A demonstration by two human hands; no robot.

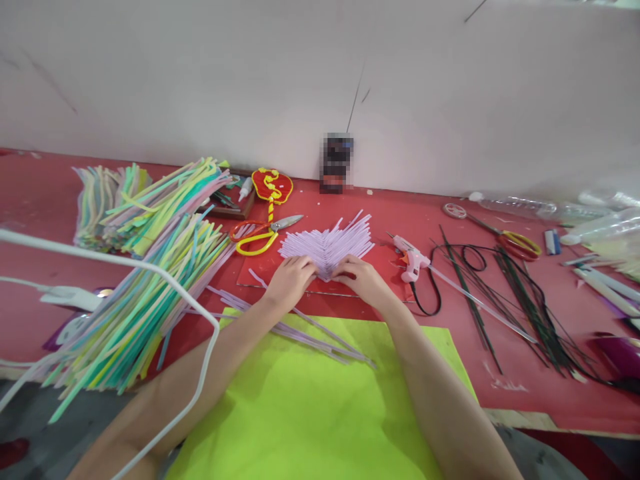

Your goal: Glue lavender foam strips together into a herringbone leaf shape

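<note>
A fan of lilac pipe cleaners (327, 243), joined along a middle ridge like a leaf, lies on a red board in front of me. At its lower left edge my left hand (293, 280) is closed, thumb and fingers pinching the pipe cleaners. My right hand (361, 277) pinches the lower right edge in the same way. Both sets of fingertips meet near the narrow bottom end, which they partly cover. Several loose lilac pipe cleaners (320, 340) lie below my left hand, across a bright yellow-green sheet (310, 407).
Bundles of coloured pipe cleaners (165, 287) fill the left. Scissors (263, 237) lie behind my left hand, near a red and yellow ornament (273, 185). To the right are a pink glue gun (413, 260), dark green stems (530, 307) and more scissors (517, 243). A white cable (185, 287) crosses the left foreground.
</note>
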